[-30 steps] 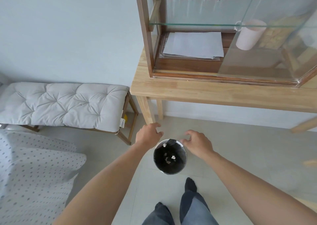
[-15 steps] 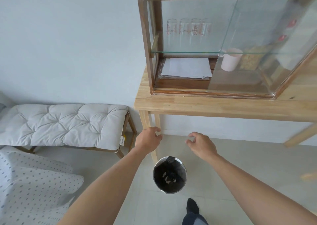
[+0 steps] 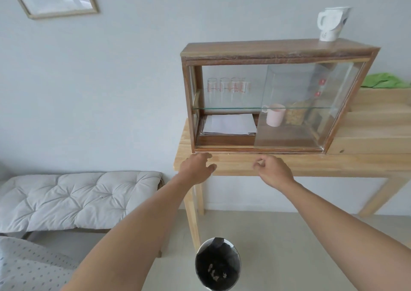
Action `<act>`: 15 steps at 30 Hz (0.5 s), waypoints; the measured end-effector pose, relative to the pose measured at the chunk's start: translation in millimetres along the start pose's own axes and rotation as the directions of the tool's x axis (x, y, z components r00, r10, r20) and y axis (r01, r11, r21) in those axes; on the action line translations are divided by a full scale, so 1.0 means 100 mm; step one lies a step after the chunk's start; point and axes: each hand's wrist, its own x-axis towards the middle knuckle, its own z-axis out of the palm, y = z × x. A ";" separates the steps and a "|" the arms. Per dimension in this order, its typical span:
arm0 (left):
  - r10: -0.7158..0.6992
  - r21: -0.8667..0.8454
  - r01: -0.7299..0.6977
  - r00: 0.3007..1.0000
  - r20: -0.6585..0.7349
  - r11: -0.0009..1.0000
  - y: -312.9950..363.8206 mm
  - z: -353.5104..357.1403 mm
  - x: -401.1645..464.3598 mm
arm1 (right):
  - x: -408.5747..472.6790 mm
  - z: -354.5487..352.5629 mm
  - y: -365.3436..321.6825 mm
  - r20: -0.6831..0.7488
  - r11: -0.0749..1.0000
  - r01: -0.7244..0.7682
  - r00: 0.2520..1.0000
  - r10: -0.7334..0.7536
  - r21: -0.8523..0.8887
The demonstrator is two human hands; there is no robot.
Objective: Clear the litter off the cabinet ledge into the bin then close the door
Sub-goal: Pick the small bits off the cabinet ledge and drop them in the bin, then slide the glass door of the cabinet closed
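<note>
A wooden cabinet (image 3: 278,50) with glass sliding doors stands on a light wooden table (image 3: 322,164). Its glass door (image 3: 311,104) covers the right half; the left half stands open onto a stack of white paper (image 3: 229,124). A small round bin (image 3: 218,265) with a black liner sits on the floor below, pale scraps in it. My left hand (image 3: 195,168) hovers at the table's front left corner, fingers loosely apart, holding nothing. My right hand (image 3: 273,170) is in front of the table edge, fingers curled, nothing visible in it.
A pink mug (image 3: 275,115) and glasses (image 3: 226,88) sit inside the cabinet. A white kettle (image 3: 331,24) stands on top. A cushioned bench (image 3: 77,197) is at the left, a dotted fabric (image 3: 29,266) at the lower left, a green cloth (image 3: 384,82) at the right.
Both hands rose from beside the bin on the floor up to the table's front edge. The view tilted up, showing the whole cabinet.
</note>
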 end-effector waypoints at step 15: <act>0.071 0.184 -0.077 0.997 0.037 0.980 0.39 -0.40 0.23 | 0.07 -0.43 -0.14 -0.091 0.996 0.083 0.993 -0.080 0.030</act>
